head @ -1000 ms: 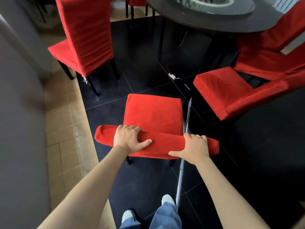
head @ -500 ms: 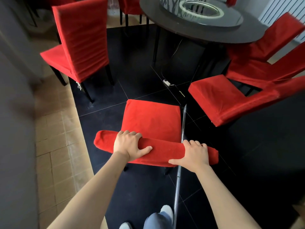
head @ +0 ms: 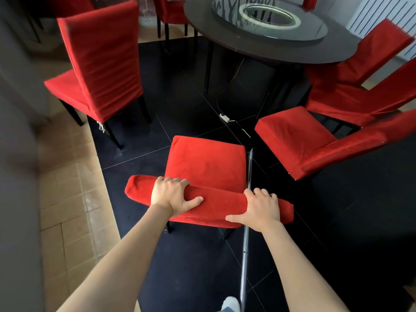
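Observation:
A red-covered chair (head: pixel 206 163) stands right in front of me, its seat facing away toward the table. My left hand (head: pixel 171 195) grips the top of the chair's backrest (head: pixel 220 204) left of centre, fingers curled over the far side and thumb on the near side. My right hand (head: pixel 262 207) grips the same top edge further right, in the same way. A thin metal pole (head: pixel 246 233) runs from near my foot up past the chair's right side, under my right hand.
A round dark table (head: pixel 265 45) with a glass turntable stands ahead. Red chairs surround it: one at the left (head: pixel 99 64), two at the right (head: pixel 315 145). A small white plug (head: pixel 224 118) lies on the black floor. Tan tiles and a grey wall (head: pixel 15 154) are at the left.
The chair and both hands have shifted toward the table, which now shows more fully at the top. My feet have slid toward the bottom edge. Both grips are unchanged.

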The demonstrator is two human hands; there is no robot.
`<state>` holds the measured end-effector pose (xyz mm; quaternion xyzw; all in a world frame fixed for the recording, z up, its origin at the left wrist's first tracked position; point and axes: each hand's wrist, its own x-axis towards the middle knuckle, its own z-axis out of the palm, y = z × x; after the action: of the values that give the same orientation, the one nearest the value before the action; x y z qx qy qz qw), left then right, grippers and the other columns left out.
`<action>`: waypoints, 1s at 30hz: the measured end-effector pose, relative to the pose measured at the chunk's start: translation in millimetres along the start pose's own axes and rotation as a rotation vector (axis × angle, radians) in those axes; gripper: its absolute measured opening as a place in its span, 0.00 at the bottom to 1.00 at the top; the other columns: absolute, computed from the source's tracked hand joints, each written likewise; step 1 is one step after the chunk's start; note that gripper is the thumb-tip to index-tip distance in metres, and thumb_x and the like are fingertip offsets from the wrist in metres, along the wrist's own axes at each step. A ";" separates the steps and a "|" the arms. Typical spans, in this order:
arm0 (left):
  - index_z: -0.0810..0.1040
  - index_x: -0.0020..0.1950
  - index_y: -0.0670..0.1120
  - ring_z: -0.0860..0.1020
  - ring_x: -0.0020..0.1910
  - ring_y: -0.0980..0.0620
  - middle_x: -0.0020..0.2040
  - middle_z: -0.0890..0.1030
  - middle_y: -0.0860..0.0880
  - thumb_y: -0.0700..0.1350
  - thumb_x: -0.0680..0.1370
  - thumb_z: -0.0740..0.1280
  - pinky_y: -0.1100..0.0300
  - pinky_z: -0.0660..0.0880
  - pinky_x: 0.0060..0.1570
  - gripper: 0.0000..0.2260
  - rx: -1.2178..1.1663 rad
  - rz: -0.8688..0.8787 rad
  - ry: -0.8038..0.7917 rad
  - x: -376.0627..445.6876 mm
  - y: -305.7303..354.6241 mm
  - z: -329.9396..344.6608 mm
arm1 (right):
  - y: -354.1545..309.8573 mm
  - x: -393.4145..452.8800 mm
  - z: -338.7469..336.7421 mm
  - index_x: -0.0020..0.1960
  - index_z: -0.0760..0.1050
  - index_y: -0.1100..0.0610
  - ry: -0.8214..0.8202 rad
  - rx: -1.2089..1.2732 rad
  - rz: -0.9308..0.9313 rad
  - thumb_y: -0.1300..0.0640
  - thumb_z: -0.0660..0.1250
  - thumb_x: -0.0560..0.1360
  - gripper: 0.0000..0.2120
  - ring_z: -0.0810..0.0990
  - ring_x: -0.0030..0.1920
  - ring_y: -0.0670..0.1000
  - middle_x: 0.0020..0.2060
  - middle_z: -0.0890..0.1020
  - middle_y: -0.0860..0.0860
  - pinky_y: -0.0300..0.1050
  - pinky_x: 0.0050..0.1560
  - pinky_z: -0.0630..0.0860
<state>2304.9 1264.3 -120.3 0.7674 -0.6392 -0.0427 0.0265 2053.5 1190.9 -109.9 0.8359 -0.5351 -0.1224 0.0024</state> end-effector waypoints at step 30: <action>0.76 0.60 0.55 0.77 0.54 0.50 0.52 0.81 0.55 0.75 0.63 0.38 0.54 0.66 0.58 0.42 0.032 0.021 -0.034 181.9 -39.7 -11.9 | 6.3 178.7 -27.9 0.59 0.73 0.52 0.073 0.026 0.008 0.14 0.41 0.49 0.56 0.78 0.55 0.53 0.50 0.81 0.49 0.52 0.57 0.69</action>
<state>2377.5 1092.5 -118.0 0.7600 -0.6483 -0.0452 0.0037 2124.7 1024.7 -118.1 0.8377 -0.5394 -0.0847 0.0115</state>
